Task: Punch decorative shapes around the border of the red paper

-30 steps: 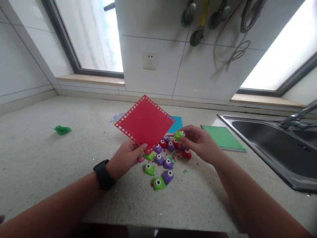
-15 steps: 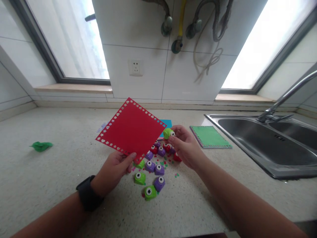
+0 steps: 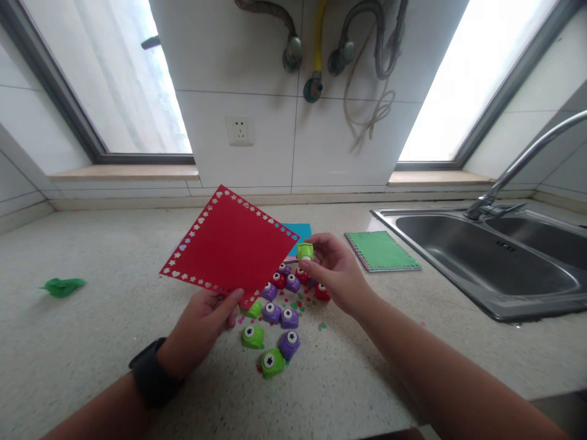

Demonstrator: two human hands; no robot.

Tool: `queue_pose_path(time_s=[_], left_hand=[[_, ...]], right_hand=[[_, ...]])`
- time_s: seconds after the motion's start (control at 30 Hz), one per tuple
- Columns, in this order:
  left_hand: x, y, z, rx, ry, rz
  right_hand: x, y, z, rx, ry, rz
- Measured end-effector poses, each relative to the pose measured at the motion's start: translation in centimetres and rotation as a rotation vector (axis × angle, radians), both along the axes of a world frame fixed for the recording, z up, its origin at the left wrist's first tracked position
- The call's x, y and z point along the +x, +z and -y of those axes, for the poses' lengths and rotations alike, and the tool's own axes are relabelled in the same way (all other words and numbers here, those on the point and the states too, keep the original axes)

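L hand (image 3: 206,324): grip loaded, pinching red card (image 3: 229,244) nr. its lower corner, thumb on top, fingers mostly hidden beneath. Card held up off desk (image 3: 114,256), turned as a diamond, wider L–R than in depth as seen; no true long axis evident. Cut-outs run along far L, far R and near L edges; near R edge largely plain, a few holes by the lower corner.

R hand (image 3: 339,275): grip also loaded, thumb and fingers closed round green punch (image 3: 305,250), above desk. White button points down twd. thumb; punch's long axis cannot be read.

Key relation: punch sits immediately R of card's R corner, slightly nearer the wearer. Contact w/ card edge: cannot tell. R hand is the nearer to that corner; L hand well apart from it, at the lower corner.

Below and between hands: loose punches, incl. purple punch (image 3: 289,346) and red punch (image 3: 323,293), w/ paper bits (image 3: 298,304) scattered about. Blue sheet (image 3: 302,231) partly behind card. Green sheet (image 3: 383,250) on desk, R of R hand, short of sink (image 3: 486,263).
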State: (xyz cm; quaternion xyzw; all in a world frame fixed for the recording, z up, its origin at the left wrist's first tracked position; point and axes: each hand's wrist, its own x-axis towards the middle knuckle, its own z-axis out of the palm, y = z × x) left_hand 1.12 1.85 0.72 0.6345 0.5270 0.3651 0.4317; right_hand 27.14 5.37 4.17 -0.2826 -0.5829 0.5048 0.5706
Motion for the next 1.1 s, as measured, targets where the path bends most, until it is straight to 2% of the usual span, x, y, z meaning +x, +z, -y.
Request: queue_pose_path(time_s=[0.13,0.4,0.67,0.87,1.1], left_hand=[[0.5,0.7,0.1,0.026,0.018,-0.027],[0.8,1.3,0.4,0.041,0.046,-0.091],[0.7,1.0,0.3,0.087,-0.011,-0.128],[0.6,0.5,0.4,0.125,-0.013,-0.143],[0.9,0.8,0.5,0.088,-0.020,-0.086]], right_hand=[[-0.1,0.4,0.2,0.060,0.007,0.017],[0.0,-0.3,0.1,0.032,0.012,0.043],[-0.5,0.3,0.6,-0.166,0.088,0.114],[-0.8,0.0,0.4,-0.271,0.150,0.175],[-1.8,-1.0,0.6,-0.291,0.240,0.169]])
